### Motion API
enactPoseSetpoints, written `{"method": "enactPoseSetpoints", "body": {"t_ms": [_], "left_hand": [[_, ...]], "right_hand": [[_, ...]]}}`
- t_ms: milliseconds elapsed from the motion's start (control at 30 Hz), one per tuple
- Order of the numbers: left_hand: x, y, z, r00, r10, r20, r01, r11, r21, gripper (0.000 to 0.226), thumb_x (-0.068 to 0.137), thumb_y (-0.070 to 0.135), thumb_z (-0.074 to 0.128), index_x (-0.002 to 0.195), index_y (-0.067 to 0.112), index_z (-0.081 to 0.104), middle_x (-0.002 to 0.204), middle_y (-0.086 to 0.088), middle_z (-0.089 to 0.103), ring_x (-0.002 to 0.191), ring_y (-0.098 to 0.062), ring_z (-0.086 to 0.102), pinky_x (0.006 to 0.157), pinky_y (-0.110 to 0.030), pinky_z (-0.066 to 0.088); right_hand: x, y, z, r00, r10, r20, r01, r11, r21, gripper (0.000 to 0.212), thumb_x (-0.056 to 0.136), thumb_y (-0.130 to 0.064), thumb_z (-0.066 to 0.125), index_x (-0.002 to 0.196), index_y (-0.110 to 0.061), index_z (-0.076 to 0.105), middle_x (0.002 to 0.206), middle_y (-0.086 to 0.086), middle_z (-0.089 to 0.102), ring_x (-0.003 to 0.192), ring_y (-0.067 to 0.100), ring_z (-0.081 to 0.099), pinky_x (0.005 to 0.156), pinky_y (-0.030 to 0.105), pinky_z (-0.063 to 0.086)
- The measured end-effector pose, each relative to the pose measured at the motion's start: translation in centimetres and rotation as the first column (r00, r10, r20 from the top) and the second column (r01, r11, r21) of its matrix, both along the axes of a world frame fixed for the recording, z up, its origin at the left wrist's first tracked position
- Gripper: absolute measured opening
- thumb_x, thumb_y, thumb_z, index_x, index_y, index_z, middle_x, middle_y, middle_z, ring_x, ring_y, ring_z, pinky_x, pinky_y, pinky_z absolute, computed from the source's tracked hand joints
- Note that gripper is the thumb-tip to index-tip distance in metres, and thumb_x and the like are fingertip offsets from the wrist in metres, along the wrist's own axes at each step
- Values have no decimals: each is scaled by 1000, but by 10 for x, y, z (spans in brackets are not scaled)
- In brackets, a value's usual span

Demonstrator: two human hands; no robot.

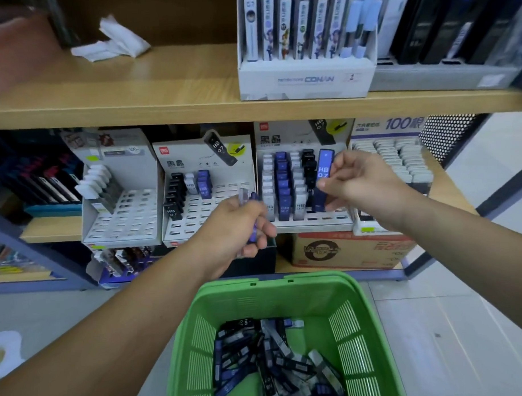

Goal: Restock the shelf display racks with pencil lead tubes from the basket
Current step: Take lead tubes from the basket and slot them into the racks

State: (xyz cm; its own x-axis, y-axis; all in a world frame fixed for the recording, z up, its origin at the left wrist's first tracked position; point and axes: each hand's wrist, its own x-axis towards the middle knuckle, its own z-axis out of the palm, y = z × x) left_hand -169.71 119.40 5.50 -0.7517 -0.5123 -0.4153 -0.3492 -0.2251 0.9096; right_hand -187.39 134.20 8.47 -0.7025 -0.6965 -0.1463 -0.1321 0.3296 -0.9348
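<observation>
One blue tube [322, 181], slim and flat with white HB 0.7 print, is pinched upright between the thumb and fingers of my right hand [363, 185]. It hangs over the rack [314, 222], just beside its black column. My left hand [240, 228], at the rack's front left corner, curls round a bunch [254, 227] of blue and clear tubes. Below the rack, the green basket [286, 288] holds a loose heap [274, 360] of blue, black and grey tubes. Left of the rack stands a second rack [195, 212] with a few tubes at its back.
</observation>
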Motion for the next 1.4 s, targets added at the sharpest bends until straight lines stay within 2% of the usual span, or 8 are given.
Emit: {"method": "enactPoseSetpoints", "body": {"t_ms": [233, 367, 633, 833, 1033, 1200, 1300, 1400], "left_hand": [[-3, 12, -2, 997, -43, 66, 55, 979, -196, 37, 107, 48, 48, 111, 14, 63, 81, -14, 77, 51, -25, 63, 42, -24, 24], [-10, 16, -3, 998, -41, 38, 49, 963, -264, 38, 106, 55, 45, 107, 24, 66, 72, -13, 74, 40, -19, 38, 41, -23, 25], [-18, 22, -7, 996, -83, -39, 72, 972, -223, 33, 106, 48, 47, 110, 24, 68, 75, -12, 72, 44, -17, 32, 42, -23, 26], [-22, 23, -8, 996, -79, -35, 66, 959, -276, 31, 106, 48, 48, 107, 25, 68, 81, -7, 75, 43, -17, 37, 42, -26, 34], [-23, 31, -21, 972, -227, 64, 214, 741, -636, 32, 103, 50, 52, 101, 22, 67, 58, 13, 49, 50, -6, 46, 61, -40, 53], [-28, 27, -39, 966, -175, 191, 258, 696, -670, 39, 104, 53, 47, 109, 19, 66, 61, 3, 48, 59, -22, 57, 68, -50, 57], [-27, 27, -40, 973, -154, 174, 231, 697, -679, 22, 104, 51, 49, 99, 37, 65, 61, 9, 52, 61, -11, 60, 64, -36, 55], [-28, 29, -43, 970, -156, 185, 241, 694, -678, 19, 105, 49, 49, 95, 38, 61, 68, 8, 54, 66, -12, 64, 65, -32, 53]], "right_hand": [[-27, 12, -12, 994, -73, -77, 68, 996, -61, 18, 87, -5, 80, 87, -5, 62, 80, 17, 62, 69, 24, 65, 71, 45, 65], [-39, 8, -15, 941, -124, -315, 105, 992, -77, 23, 86, -7, 80, 87, -15, 58, 70, 9, 73, 54, 5, 58, 60, 18, 50], [-68, -8, -13, 816, -24, -577, 50, 998, 30, 11, 86, -24, 75, 80, -19, 67, 60, -21, 61, 55, -4, 51, 57, 16, 38], [-79, -14, -20, 815, 2, -580, 92, 987, 133, 19, 89, -23, 74, 74, -19, 62, 71, -17, 58, 71, 8, 51, 79, 24, 36], [-82, -18, -21, 840, -66, -539, 146, 983, 107, 22, 90, -25, 73, 70, -20, 64, 81, -4, 70, 81, 15, 61, 76, 22, 40], [-83, -18, -28, 886, -117, -449, 112, 993, -37, 20, 90, -15, 75, 84, -32, 70, 91, -7, 76, 96, 13, 69, 107, 40, 48], [-83, -19, -36, 841, -82, -535, 102, 995, 9, 17, 88, -18, 78, 96, -32, 74, 85, -14, 73, 93, 13, 68, 111, 38, 34], [-78, -20, -37, 739, -63, -671, 139, 989, 60, 14, 90, -21, 76, 100, -31, 76, 85, -14, 73, 93, 12, 65, 89, 24, 14]]}}
